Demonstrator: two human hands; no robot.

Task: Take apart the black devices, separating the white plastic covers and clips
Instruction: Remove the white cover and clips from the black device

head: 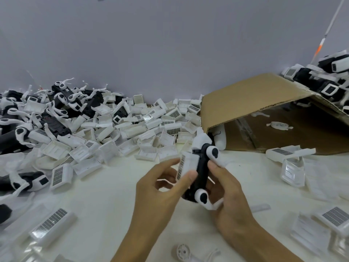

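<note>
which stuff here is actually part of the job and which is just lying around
In the job: black device, held by left hand and right hand; pile of white covers; heap of black devices.
Lying about: cardboard box; orange-and-white rod.

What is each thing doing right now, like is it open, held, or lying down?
Black device: held up by both hands, white cover and clips on.
Left hand: pinching the cover.
Right hand: gripping the device.
Box: tipped on its side, open.
Loose covers: heaped on the table.
</note>
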